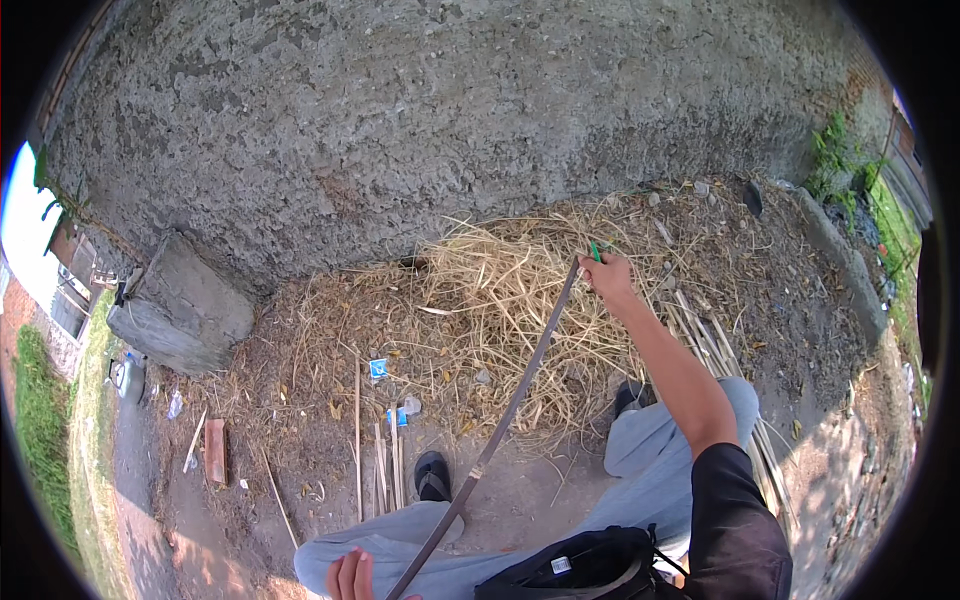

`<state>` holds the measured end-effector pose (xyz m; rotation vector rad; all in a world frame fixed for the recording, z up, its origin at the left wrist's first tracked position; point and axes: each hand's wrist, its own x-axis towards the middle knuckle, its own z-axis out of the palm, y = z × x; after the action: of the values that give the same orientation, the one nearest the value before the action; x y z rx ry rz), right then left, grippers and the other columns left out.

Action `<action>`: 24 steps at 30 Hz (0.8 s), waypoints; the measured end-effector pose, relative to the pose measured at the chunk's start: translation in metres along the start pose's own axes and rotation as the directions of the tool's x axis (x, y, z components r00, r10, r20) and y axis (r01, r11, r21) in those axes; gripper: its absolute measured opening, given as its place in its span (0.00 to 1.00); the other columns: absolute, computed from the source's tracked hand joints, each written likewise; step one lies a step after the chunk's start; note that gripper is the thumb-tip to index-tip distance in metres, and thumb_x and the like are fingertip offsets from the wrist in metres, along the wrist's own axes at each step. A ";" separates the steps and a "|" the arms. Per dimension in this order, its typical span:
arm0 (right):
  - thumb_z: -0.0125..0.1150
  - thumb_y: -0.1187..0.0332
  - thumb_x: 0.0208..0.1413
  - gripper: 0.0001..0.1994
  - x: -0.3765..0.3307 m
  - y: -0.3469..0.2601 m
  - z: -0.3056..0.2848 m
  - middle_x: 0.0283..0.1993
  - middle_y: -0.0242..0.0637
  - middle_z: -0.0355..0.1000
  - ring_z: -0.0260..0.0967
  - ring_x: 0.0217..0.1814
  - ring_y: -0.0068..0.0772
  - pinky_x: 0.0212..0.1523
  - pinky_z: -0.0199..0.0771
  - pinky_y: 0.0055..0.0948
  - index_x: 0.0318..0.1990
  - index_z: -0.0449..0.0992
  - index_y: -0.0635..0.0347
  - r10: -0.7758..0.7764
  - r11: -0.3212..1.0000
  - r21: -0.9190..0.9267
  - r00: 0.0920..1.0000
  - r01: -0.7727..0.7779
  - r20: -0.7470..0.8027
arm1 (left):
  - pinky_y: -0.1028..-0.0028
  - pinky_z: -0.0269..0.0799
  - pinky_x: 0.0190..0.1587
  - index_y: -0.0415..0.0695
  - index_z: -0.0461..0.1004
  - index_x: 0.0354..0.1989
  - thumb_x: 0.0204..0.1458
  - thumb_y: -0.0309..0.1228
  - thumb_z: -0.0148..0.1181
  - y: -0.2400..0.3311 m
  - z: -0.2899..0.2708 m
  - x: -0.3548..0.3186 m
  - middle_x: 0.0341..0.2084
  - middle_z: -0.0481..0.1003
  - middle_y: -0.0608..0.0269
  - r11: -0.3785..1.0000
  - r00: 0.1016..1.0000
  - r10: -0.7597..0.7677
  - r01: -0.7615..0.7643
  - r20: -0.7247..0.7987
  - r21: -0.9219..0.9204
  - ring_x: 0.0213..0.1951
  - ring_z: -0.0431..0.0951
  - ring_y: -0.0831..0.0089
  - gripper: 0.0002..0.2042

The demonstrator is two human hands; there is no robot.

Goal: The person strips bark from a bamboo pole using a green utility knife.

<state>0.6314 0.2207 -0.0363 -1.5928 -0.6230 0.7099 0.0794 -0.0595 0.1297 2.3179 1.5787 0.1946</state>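
A long, narrow dark-brown bamboo strip (515, 400) slants from the lower edge up to the right, passing over my left knee. My right hand (607, 277) is closed at its far end, above the straw heap. A small green thing (595, 250) pokes out from the same fingers; its kind is mostly hidden by the hand. At the lower edge, my left hand (350, 576) shows only curled fingers beside the strip's near end and seems closed around it, though the picture cuts off the rest.
A heap of pale straw-like shavings (520, 310) lies against the rough grey wall (400, 120). Split sticks (770, 450) lie by my right leg, and more sticks (390, 470) by my left foot. A concrete block (190, 305) and a reddish brick (215, 450) are at left.
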 end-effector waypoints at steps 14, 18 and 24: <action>0.60 0.65 0.61 0.19 -0.035 -0.051 -0.026 0.36 0.43 0.75 0.68 0.28 0.32 0.31 0.66 0.33 0.54 0.74 0.70 -0.802 0.418 -0.678 0.596 0.604 0.038 | 0.70 0.61 0.18 0.37 0.67 0.56 0.67 0.38 0.47 0.069 0.117 0.232 0.22 0.70 0.64 0.593 0.884 0.125 0.297 0.450 -0.748 0.13 0.64 0.74 0.18; 0.54 0.67 0.65 0.19 -0.150 -0.136 -0.003 0.41 0.48 0.72 0.71 0.33 0.44 0.34 0.70 0.39 0.60 0.69 0.69 -0.615 0.691 -0.343 0.767 0.636 0.183 | 0.77 0.51 0.16 0.38 0.68 0.52 0.68 0.35 0.43 0.053 0.077 0.210 0.18 0.60 0.71 0.149 0.714 0.056 0.685 0.697 -0.713 0.13 0.52 0.82 0.14; 0.48 0.62 0.68 0.17 -0.226 -0.059 0.029 0.37 0.46 0.72 0.73 0.31 0.51 0.27 0.71 0.44 0.59 0.68 0.60 -0.590 0.466 -0.442 0.641 0.767 0.491 | 0.79 0.51 0.18 0.39 0.68 0.43 0.68 0.35 0.41 0.028 0.091 0.186 0.17 0.57 0.72 -0.071 0.686 0.089 0.727 0.722 -0.683 0.14 0.54 0.82 0.12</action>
<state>0.4588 0.0812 0.0414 -1.6092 -1.7560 0.0605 0.2009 0.0853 0.0410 0.5537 0.9633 0.2856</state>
